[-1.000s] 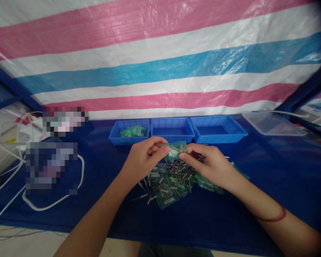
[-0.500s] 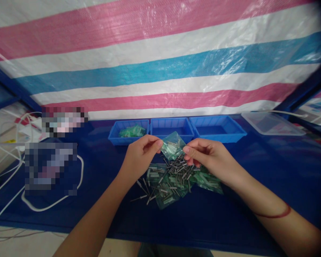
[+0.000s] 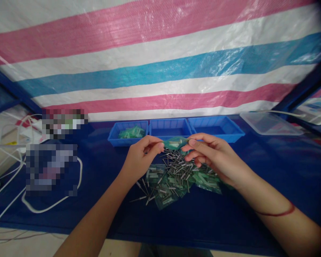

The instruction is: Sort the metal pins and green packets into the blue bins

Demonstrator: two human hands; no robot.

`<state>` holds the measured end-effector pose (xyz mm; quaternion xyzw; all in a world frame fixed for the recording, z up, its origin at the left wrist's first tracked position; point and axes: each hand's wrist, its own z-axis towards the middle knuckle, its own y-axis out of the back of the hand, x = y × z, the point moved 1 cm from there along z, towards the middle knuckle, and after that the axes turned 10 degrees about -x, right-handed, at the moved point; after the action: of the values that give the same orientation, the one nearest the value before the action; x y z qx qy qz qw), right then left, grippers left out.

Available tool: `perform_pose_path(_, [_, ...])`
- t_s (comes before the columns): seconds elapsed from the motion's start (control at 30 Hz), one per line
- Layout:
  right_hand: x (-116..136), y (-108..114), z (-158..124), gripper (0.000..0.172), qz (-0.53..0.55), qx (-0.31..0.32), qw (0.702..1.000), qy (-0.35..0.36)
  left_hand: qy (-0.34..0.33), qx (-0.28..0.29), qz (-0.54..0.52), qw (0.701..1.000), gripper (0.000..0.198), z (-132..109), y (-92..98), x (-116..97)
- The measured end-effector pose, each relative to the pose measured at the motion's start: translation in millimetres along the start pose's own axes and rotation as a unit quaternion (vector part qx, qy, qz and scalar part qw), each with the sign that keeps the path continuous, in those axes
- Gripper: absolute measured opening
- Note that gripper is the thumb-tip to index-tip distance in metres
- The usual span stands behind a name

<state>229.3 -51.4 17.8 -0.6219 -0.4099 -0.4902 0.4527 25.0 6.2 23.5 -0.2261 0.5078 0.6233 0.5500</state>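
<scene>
A small green plastic bag point(image 3: 174, 142) with metal pieces inside is stretched level between my two hands. My left hand point(image 3: 143, 155) pinches its left end between thumb and fingers. Its right end is pinched by my right hand point(image 3: 214, 155), whose lower fingers are partly spread. Just below and behind the bag lies a pile of loose metal rivets point(image 3: 178, 167) on the blue table point(image 3: 203, 221). Around the pile are filled green bags, one at the right point(image 3: 207, 181) and one at the front point(image 3: 166, 196).
A blue bin point(image 3: 113, 135) at the back holds green bags. Beside it stand a middle blue bin point(image 3: 171, 125) and a right blue bin point(image 3: 216, 134). A clear lid point(image 3: 273, 125) lies back right. White cables point(image 3: 81, 171) and blurred items are at left.
The held bag has gone from a raised diamond shape to a flat, narrow one. My right hand has shifted slightly, turning its end of the bag.
</scene>
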Motion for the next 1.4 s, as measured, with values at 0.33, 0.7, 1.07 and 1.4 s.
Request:
perform_pose_path(0.33, [-3,1,2,0.031,0.004,-0.002,0.999,0.048,0.018,-0.016,-0.027,0.999,0.013,-1,-3.5,-1])
perform_pose_path(0.7, [-3,2,5,0.024,-0.088,-0.021,0.991,0.097,0.042,-0.014,-0.001,0.999,0.018,0,-3.2,4])
perform_pose_path(1.07, [-2,2,3,0.020,-0.104,-0.037,0.989,0.102,0.041,-0.010,0.000,0.999,0.016,1,-4.0,5])
perform_pose_path(1.4, [-3,1,3,0.021,-0.103,-0.021,0.989,0.106,0.016,-0.009,0.038,0.999,0.014,3,-1.9,10])
